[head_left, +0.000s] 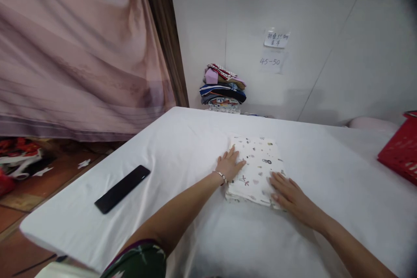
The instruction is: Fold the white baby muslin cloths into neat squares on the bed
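Observation:
A folded white cloth with small printed figures (pixel 257 160) lies flat on the white-covered table (pixel 182 147). My left hand (pixel 230 165) rests on the cloth's left edge, fingers stretched out flat, with a thin bracelet at the wrist. My right hand (pixel 288 193) lies palm down on the cloth's near right corner, fingers spread. Neither hand grips anything.
A black phone (pixel 122 189) lies on the table at the left. A stack of folded clothes (pixel 223 89) stands at the far edge against the white wall. A red basket (pixel 402 147) sits at the right. A pink curtain (pixel 74 47) hangs at the left.

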### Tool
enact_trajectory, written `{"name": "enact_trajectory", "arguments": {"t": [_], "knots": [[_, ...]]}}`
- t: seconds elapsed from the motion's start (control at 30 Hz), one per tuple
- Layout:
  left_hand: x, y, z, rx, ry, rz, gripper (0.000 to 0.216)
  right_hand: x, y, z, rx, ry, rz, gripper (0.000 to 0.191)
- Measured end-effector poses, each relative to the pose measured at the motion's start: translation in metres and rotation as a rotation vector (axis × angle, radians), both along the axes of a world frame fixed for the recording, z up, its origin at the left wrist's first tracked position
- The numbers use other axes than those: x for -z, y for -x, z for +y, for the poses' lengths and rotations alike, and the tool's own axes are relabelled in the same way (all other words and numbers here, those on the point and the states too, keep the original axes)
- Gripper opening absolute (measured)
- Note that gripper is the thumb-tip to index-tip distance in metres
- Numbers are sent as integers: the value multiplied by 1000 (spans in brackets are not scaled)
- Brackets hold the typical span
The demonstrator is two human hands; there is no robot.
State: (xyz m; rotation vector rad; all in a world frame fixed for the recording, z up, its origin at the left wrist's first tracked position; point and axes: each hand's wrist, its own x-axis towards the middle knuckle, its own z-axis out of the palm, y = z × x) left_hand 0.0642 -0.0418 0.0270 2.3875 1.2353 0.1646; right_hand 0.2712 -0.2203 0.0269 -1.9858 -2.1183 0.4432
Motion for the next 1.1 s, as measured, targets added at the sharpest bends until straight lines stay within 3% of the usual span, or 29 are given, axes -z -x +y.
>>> {"name": "enact_trajectory", "arguments": {"t": [0.17,0.23,0.37,0.47,0.6,0.73,0.9,1.1], "knots": [[-14,-26,21,-11,-124,39,76,-26,6,58,78,-95,-42,66],[-9,-33,30,-23,-144,56,74,-21,6,86,124,-96,-97,68],[11,-32,42,-78,-49,38,68,7,-5,119,220,-28,-143,65],[20,-27,43,-92,-44,-32,64,23,-13,124,216,-54,-111,66],[19,-26,40,-140,-64,-107,60,25,-19,122,226,-80,7,64],[11,-26,45,-249,-40,-242,60,18,-29,112,429,-173,289,62],[-5,-29,65,-487,238,-323,59,12,-47,96,737,-112,653,70],[-22,-32,78,-542,456,-304,45,11,-65,101,763,55,884,83]]}}
